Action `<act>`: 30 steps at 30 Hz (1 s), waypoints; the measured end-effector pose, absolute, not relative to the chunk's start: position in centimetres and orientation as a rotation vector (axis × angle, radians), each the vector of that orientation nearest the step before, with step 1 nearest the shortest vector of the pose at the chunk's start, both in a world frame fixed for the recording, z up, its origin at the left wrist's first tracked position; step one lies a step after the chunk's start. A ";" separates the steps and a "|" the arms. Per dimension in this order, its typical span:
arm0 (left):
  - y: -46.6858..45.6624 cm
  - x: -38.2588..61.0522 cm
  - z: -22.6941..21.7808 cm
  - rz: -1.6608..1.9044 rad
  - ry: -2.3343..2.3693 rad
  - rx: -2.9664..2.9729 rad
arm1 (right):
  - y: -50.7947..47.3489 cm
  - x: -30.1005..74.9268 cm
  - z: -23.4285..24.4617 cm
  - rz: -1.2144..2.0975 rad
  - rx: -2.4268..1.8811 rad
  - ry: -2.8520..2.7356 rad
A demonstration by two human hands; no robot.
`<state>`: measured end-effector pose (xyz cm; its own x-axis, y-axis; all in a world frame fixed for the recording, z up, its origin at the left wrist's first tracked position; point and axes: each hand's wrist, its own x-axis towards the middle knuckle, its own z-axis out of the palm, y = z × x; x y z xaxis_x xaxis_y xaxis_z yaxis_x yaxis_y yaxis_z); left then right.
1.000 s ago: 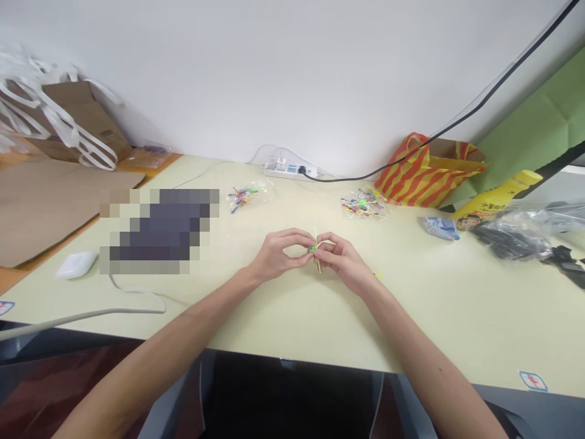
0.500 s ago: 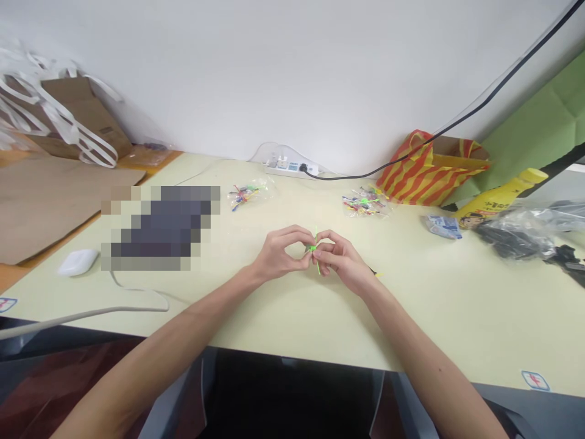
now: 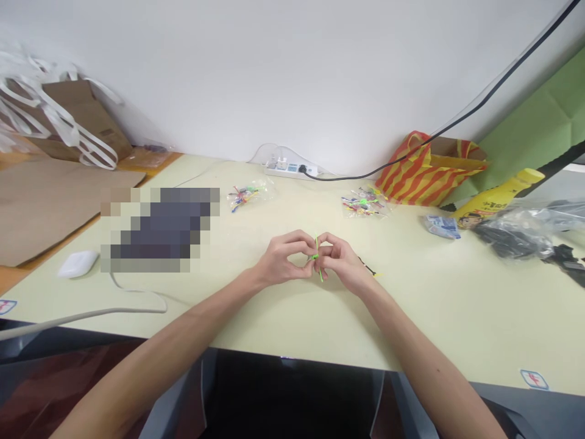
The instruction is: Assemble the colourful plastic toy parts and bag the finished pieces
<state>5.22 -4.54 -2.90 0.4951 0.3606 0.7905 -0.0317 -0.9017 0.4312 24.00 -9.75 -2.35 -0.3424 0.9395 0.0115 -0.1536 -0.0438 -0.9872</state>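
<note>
My left hand (image 3: 291, 257) and my right hand (image 3: 339, 259) meet over the middle of the table, fingertips pinched close together. Between them is a small bright green piece (image 3: 316, 256) with thin stick-like ends pointing up and down. Both hands grip it; fingers cover much of its middle, so its exact kind is unclear. Partly behind my right hand lies a thin black and yellow stick-like piece (image 3: 368, 267) on the table. Farther back are a clear bag of coloured pieces (image 3: 247, 195) on the left and another such bag (image 3: 364, 203) on the right.
A white power strip (image 3: 291, 169) sits against the wall with a black cable. At right stand a red and yellow striped bag (image 3: 425, 171), a yellow bottle (image 3: 498, 198) and a blue-white packet (image 3: 441, 226). A white case (image 3: 78, 264) lies at left beside a blurred dark object (image 3: 164, 222).
Both hands have shifted slightly lower with the green piece, and its lower end now leans a little more to the right. More of the black piece shows beside my right hand.
</note>
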 end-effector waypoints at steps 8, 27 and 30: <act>-4.3 4.9 -2.7 1.233 0.292 2.356 | -9.7 24.6 -2.1 1.619 -0.927 -1.364; -4.2 4.7 -2.0 1.247 0.437 2.233 | -9.6 24.5 -2.1 1.643 -0.841 -1.318; -4.2 4.8 -2.0 1.200 0.409 2.218 | -9.6 24.6 -2.2 1.681 -0.845 -1.304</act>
<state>4.76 -4.20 -2.03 0.5485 0.5146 0.6590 -0.0055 -0.7859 0.6183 24.62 -9.64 -2.21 -0.4321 0.9016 -0.0207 -0.2041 -0.1201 -0.9716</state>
